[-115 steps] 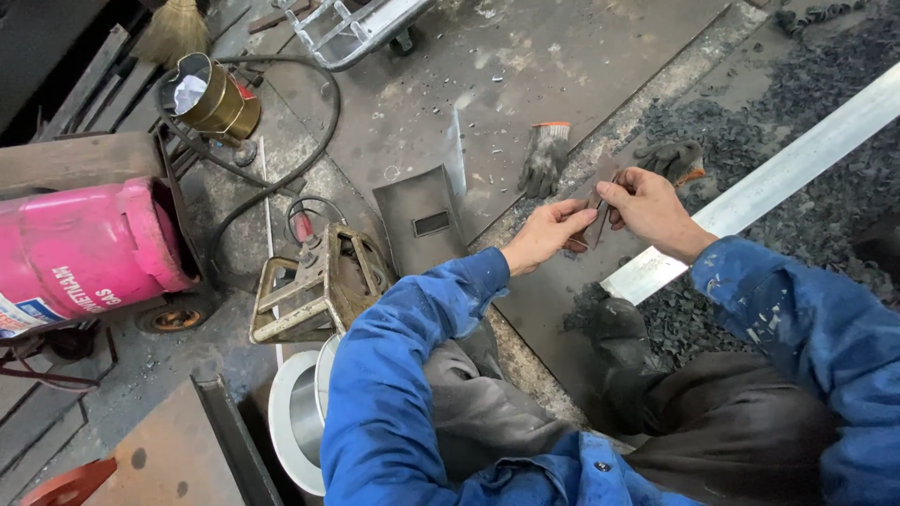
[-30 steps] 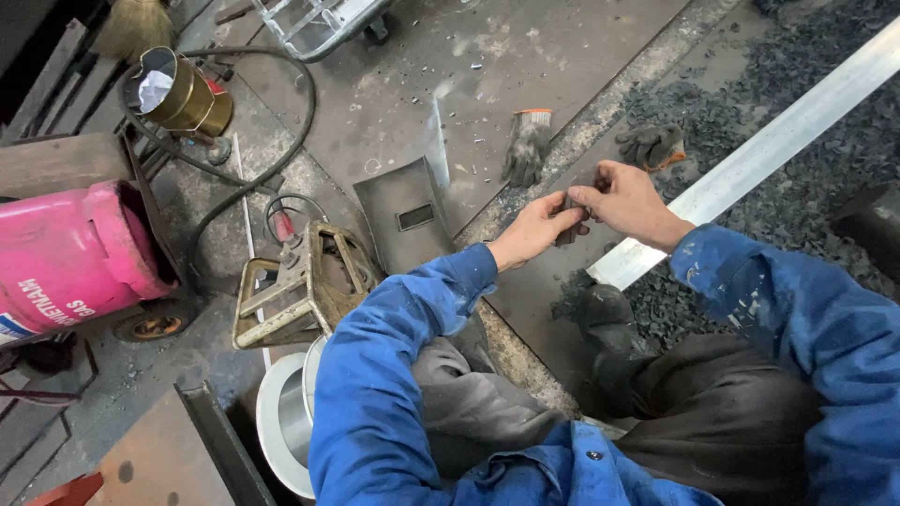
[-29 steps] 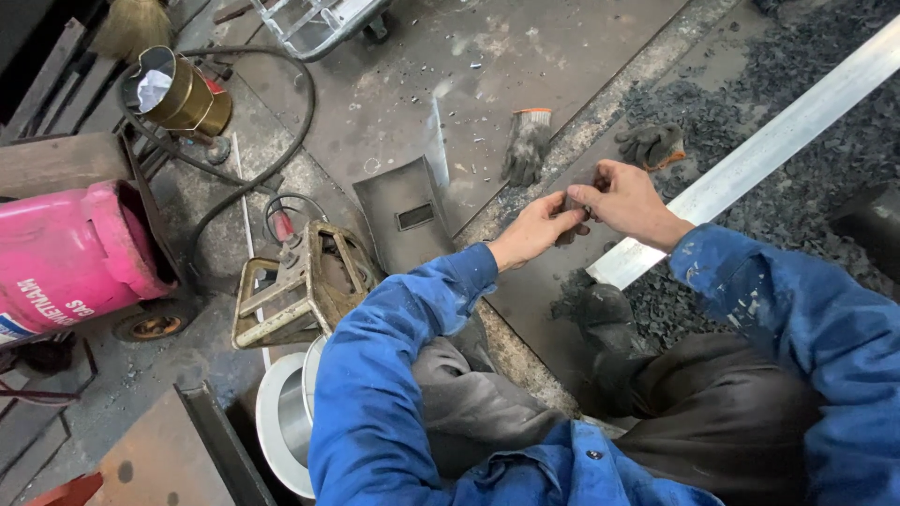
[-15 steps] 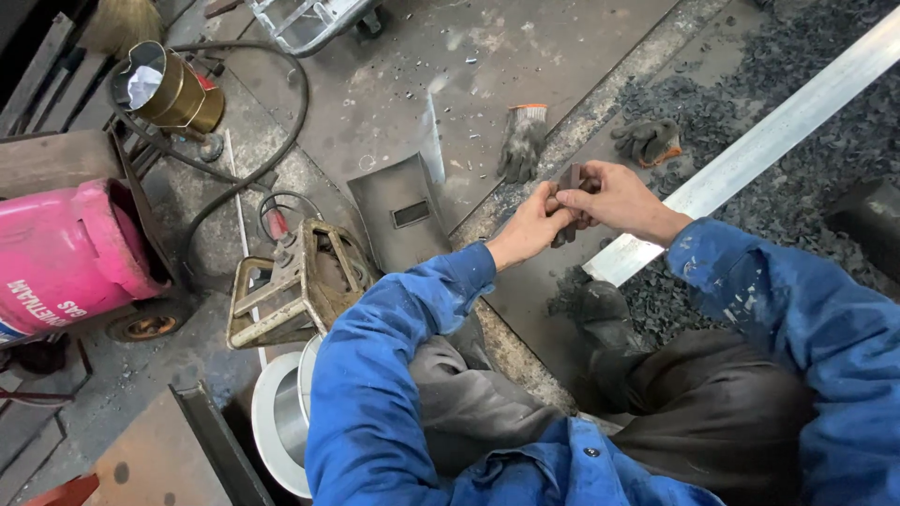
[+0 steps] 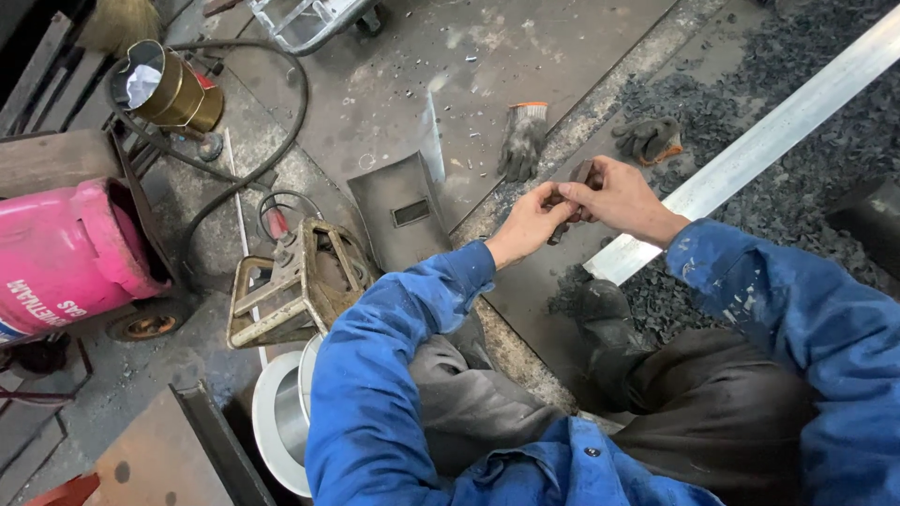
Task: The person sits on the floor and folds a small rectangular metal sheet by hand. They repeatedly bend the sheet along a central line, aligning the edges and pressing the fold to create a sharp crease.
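Both hands pinch one small dark piece above the floor, work on it unfinished.

Nearest, the left hand (image 5: 527, 223) and right hand (image 5: 621, 199) meet, fingers closed narrowly on the piece (image 5: 574, 187), just left of the bar (image 5: 750, 155). Beyond the bar's near end lie two gloves (image 5: 521, 141), unworn. Against a second ago, hands and piece sit alike; only the view has crept.

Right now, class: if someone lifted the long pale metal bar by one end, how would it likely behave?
The metal bar looks straight and rigid, so it would probably stay stiff rather than droop. Its flat faces suggest it would slide, not roll. Being long, it would likely feel end-heavy and swing awkwardly over the gravel.
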